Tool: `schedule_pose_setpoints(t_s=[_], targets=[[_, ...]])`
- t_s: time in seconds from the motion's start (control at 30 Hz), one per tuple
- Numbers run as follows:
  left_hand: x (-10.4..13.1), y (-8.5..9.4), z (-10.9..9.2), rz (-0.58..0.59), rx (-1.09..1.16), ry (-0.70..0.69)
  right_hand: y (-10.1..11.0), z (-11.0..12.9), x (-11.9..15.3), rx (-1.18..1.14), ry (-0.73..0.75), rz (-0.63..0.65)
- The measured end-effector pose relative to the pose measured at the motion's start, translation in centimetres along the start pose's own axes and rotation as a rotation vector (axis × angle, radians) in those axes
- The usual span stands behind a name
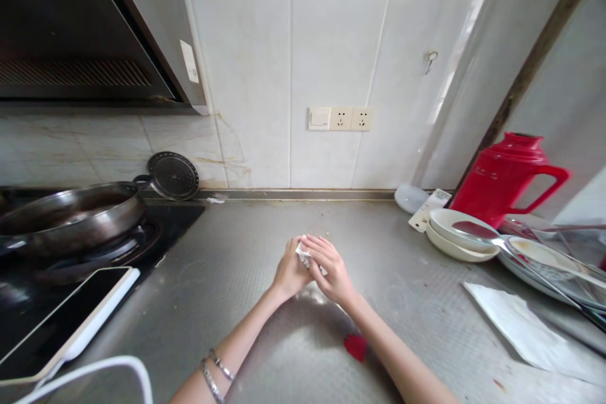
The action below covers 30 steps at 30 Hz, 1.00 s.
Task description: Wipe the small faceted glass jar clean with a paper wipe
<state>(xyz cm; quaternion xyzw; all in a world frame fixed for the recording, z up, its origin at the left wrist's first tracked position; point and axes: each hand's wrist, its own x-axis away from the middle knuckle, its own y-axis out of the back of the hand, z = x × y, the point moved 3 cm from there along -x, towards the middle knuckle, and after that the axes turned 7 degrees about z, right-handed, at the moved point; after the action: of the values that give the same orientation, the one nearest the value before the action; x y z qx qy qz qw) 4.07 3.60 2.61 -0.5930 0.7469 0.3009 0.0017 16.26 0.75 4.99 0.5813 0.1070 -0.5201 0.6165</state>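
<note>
Pan [97, 222] and phone [71, 315] lie left of the tissue [303, 254]; flask [502, 177], bowls [457, 247] and napkin [523, 325] right. Left hand [293, 273] and right hand [335, 270] close their grip round it above the desk [227, 252], mostly hiding its long axis.

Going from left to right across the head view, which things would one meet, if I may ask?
Metal pan, round black disc, left hand, right hand, wall hook, red thermos.

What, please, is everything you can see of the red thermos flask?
The red thermos flask looks glossy and plastic, with a stepped neck, a dark-topped mouth and a looped handle at picture right. Pale marks show on its body. It appears tilted, at the counter's right rear; stacked bowls hide part of its base, contact unclear.
</note>
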Motion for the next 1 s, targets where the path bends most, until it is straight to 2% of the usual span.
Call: schedule_pose_setpoints(t_s=[0.17,0.27,0.37,0.5,0.63,0.8,0.9,1.0], targets=[[0.2,-0.2,0.0,-0.065,0.021,0.101,0.2,-1.8,0.3,-0.31,-0.325,-0.168],[0.1,-0.1,-0.4,-0.078,0.041,0.092,0.1,-2.9,0.4,-0.507,-0.552,-0.223],[0.0,0.0,-1.0,-0.045,0.125,0.072,-0.3,-3.6,0.3,-0.735,-0.685,-0.234],[-0.1,0.1,-1.2,-0.019,0.188,0.068,-1.1,-3.3,0.1,-1.008,-0.712,-0.124],[-0.1,0.3,-0.7,-0.018,0.108,0.083,-0.9,-2.6,-0.2,-1.025,-0.644,-0.05],[-0.1,0.9,-0.8,0.033,-0.05,0.056,-0.5,-2.3,-0.3,-1.017,-0.682,-0.078],[-0.1,1.3,-0.4,0.101,-0.092,0.115,-0.6,-2.2,-0.2,-1.022,-0.747,-0.107],[-0.1,1.8,-0.1,0.103,-0.099,0.079,-0.9,-2.1,0.0,-1.104,-0.82,-0.109]])
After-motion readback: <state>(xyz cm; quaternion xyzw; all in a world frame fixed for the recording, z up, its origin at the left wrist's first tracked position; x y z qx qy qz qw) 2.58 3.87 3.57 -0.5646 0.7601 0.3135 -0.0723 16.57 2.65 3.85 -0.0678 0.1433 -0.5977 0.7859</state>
